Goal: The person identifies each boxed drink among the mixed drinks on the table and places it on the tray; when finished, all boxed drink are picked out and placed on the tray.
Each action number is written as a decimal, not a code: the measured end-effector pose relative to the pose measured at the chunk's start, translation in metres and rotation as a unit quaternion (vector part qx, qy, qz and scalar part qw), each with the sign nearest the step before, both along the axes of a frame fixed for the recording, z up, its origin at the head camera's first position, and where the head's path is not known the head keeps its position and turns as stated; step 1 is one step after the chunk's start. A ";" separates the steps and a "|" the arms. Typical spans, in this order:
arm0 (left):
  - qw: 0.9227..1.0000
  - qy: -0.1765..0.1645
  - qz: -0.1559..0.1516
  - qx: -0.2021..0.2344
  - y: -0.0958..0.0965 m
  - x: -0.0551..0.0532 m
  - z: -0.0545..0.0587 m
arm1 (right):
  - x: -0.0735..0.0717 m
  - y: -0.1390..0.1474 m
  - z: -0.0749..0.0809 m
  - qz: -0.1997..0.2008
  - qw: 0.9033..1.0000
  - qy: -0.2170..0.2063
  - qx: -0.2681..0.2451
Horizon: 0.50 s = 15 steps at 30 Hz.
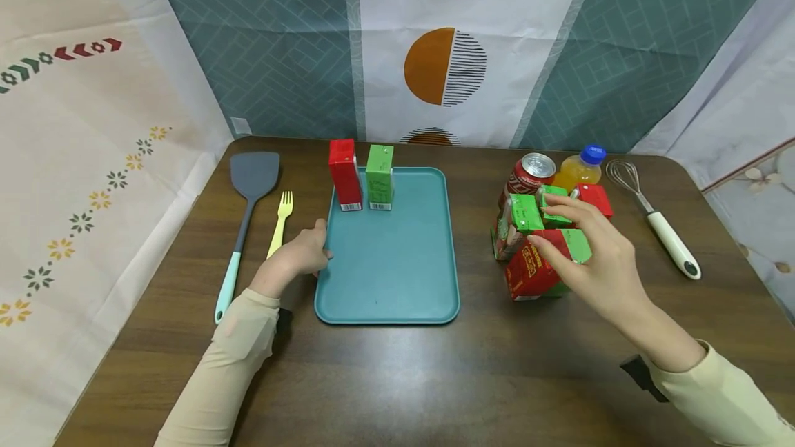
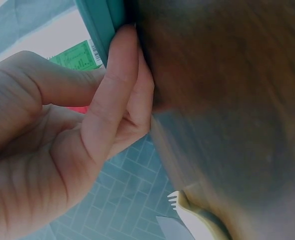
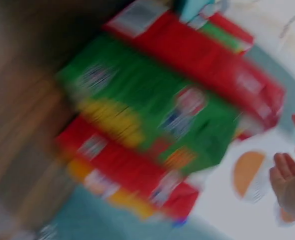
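Observation:
My left hand is at the left side of a teal tray. Thumb and fingers pinch its rim in the left wrist view. A red drink carton and a green drink carton stand side by side at the tray's far left end. Over on the right, my right hand hovers above a cluster of cartons, thumb and fingers spread apart with nothing held. Nearest to it are a red-and-green carton in front and a green-topped carton. The right wrist view shows the cartons blurred, with fingertips apart from them.
Behind the cluster stand a red soda can and an orange drink bottle with a blue cap. A whisk lies at the far right. Left of the tray lie a grey spatula and a yellow fork.

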<state>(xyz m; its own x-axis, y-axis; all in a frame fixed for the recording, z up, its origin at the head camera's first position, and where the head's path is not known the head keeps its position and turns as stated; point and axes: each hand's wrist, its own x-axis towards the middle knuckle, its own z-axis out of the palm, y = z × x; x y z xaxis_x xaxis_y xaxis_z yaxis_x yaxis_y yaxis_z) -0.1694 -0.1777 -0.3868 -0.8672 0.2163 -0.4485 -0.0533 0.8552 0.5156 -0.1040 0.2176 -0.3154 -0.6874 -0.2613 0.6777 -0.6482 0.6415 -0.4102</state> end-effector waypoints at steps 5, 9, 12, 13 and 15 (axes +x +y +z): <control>1.000 0.001 0.000 -0.002 0.001 0.000 0.000 | -0.002 0.039 -0.009 -0.039 0.999 -0.012 0.013; 1.000 0.007 -0.001 -0.004 0.000 0.000 0.000 | -0.005 0.062 -0.012 -0.068 0.996 -0.047 0.031; 1.000 0.006 0.001 -0.004 -0.001 0.000 0.001 | -0.014 0.075 -0.013 -0.088 0.993 -0.058 0.055; 1.000 0.005 0.003 -0.004 0.000 0.001 0.001 | -0.018 0.078 -0.013 -0.091 0.992 -0.060 0.062; 1.000 0.001 0.005 -0.001 0.000 0.000 0.001 | -0.026 0.083 -0.012 -0.094 0.990 -0.070 0.074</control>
